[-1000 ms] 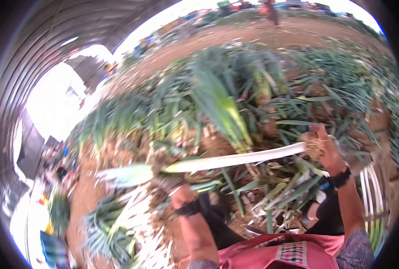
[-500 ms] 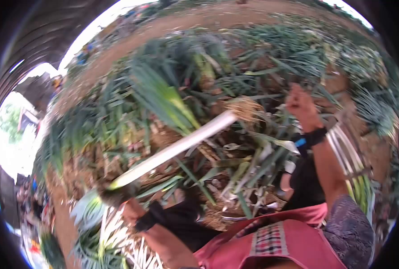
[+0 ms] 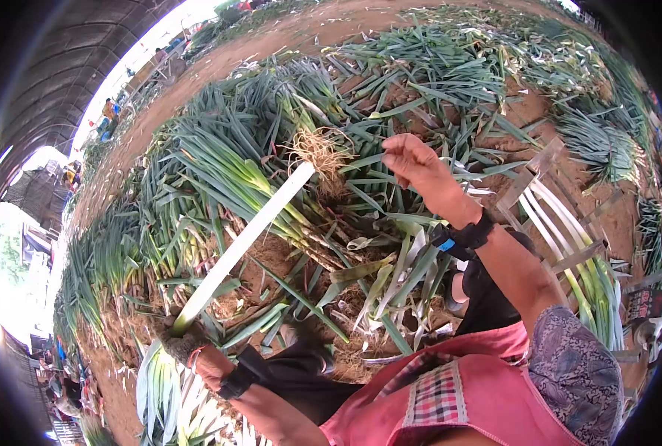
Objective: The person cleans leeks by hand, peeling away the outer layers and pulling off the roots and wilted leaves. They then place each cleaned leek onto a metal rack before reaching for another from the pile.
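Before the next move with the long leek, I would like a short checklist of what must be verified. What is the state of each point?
1. Left hand secure on the leek: ok, closed around its green part.
2. Right hand at the roots: not ok, it appears apart from them.
3. Right hand empty: cannot tell; nothing shows in it, but the fingers are curled.
4. White stalk unbroken: ok along the visible side.
5. Roots off: not ok, a tangle is at the upper end.
6. Ground free of leaf scraps: not ok, many lie ahead.
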Motion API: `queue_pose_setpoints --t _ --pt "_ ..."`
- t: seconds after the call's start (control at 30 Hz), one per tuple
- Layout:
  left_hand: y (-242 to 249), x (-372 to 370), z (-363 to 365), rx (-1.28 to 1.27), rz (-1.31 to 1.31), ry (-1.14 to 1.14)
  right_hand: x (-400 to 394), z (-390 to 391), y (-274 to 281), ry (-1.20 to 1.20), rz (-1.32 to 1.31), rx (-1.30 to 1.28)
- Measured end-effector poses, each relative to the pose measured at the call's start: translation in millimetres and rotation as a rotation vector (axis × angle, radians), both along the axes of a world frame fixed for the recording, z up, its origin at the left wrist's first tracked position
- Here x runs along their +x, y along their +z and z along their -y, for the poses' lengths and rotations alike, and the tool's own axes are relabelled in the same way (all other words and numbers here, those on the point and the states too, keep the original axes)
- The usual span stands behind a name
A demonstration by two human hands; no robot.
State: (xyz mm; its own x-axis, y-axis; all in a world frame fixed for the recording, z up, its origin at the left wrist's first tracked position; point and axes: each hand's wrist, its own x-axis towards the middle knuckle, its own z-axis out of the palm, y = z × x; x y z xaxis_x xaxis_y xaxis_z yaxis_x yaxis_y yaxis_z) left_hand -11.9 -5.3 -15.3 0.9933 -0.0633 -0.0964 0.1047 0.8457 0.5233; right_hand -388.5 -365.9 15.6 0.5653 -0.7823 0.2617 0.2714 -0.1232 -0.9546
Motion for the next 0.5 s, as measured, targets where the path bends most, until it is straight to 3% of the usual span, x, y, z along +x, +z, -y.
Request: queue_pose_setpoints --t 0.03,0.13,0.17,0.3,0.43,0.5 --pt "6 -14 8 -0.008 0.021 -0.014 6 -2 -3 0.003 0.044 -0.204" --pt "23 -45 28 0.007 0.016 -0.064 13 -18 12 -0.230 -0.157 -0.817" --pt "24 -47 30 0.009 0.002 -0.083 17 -24 18 -0.269 -0.250 -0.915" --pt "24 -45 37 0.004 -0.070 -0.100 44 -23 10 -0.294 -0.199 -1.216" --pt "14 -33 37 0.073 -0.073 -0.048 46 -18 8 -0.137 -0.463 -1.214" --pt "13 -37 40 0.135 -0.036 -0.042 47 -11 3 -0.077 -0.343 -1.293"
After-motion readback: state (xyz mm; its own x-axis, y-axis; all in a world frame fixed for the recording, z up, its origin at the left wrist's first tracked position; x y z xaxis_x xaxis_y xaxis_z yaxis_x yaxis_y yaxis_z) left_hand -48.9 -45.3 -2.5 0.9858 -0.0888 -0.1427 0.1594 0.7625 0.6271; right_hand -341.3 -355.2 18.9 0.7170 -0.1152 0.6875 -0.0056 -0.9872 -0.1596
